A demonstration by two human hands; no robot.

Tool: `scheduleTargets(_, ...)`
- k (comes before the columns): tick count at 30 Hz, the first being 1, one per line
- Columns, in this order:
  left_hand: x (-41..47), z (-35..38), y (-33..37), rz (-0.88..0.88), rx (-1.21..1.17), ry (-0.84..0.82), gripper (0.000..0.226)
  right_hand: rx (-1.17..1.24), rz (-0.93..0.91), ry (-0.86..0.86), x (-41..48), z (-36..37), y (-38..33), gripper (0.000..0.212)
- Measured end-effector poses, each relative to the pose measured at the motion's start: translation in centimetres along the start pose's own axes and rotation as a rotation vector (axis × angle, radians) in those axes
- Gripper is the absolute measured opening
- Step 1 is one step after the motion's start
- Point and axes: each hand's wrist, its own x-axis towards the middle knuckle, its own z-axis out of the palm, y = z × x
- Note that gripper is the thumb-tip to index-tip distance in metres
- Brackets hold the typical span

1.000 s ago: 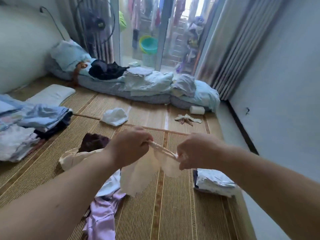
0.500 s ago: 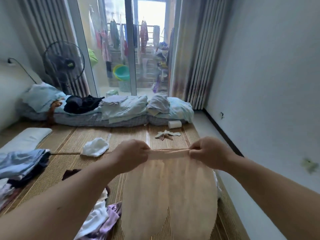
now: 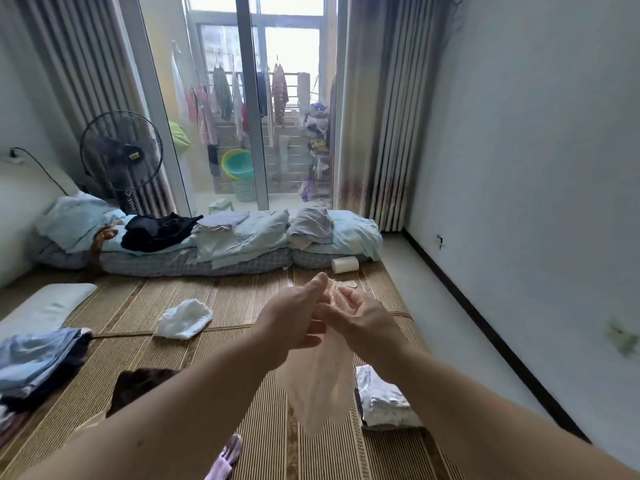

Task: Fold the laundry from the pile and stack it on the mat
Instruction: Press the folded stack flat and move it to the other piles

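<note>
- Flooring: woven straw mat (image 3: pixel 221 344) in tan stripes, running from the near edge to the bedding at the glass door.
- Item 1: left hand (image 3: pixel 289 318), raised over the mat, thumb up, fingers curled round the gathered top of a sheer peach-beige garment (image 3: pixel 317 389).
- Item 2: right hand (image 3: pixel 363 323), touching the left hand, fingers curled on the same gathered edge. The 2 hands are together, both clamped on the cloth.
- Item 3: the sheer peach-beige garment hangs limp from the 2 hands, between the forearms and above the mat. Its cut cannot be told.
- Item 4: folded white stack (image 3: pixel 384 401), on the mat just right of the hanging garment.
- Item 5: pile of blue and dark clothes (image 3: pixel 38 362), on the mat at the left edge.
- Item 6: crumpled white cloth (image 3: pixel 183 318), on the mat left of the left hand, apart from the stacks.
- Item 7: dark brown garment (image 3: pixel 138 382), on the mat, partly hidden by the left forearm.
- Item 8: lilac garment (image 3: pixel 225 457), at the bottom edge.
- Item 9: flat white pillow (image 3: pixel 45 306), beyond the pile.
- Item 10: pale blue quilts (image 3: pixel 242 237) on a checked mattress along the door, with a black garment (image 3: pixel 156 230) on top.
- Item 11: white roll (image 3: pixel 344 264), on the mat against the bedding.
- Item 12: black standing fan (image 3: pixel 121 157), behind the bedding in the left corner.
</note>
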Motion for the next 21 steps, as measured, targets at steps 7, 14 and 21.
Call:
scheduleTargets(7, 1.0, -4.4, -1.0, 0.377, 0.572, 0.174, 0.075, -0.048, -0.041, -0.148, 1.7, -1.7, -1.0, 0.039)
scheduleTargets(14, 4.4, -5.4, -5.5, 0.121, 0.07, -0.371, 0.042, 0.012, 0.007, -0.267, 4.1, -2.3, 1.1, 0.066)
scheduleTargets(21, 6.1, -7.4, -7.6, 0.11, -0.202, -0.214, 0.02, -0.005, 0.228, -0.349, 4.9, -1.2, 7.9, 0.031)
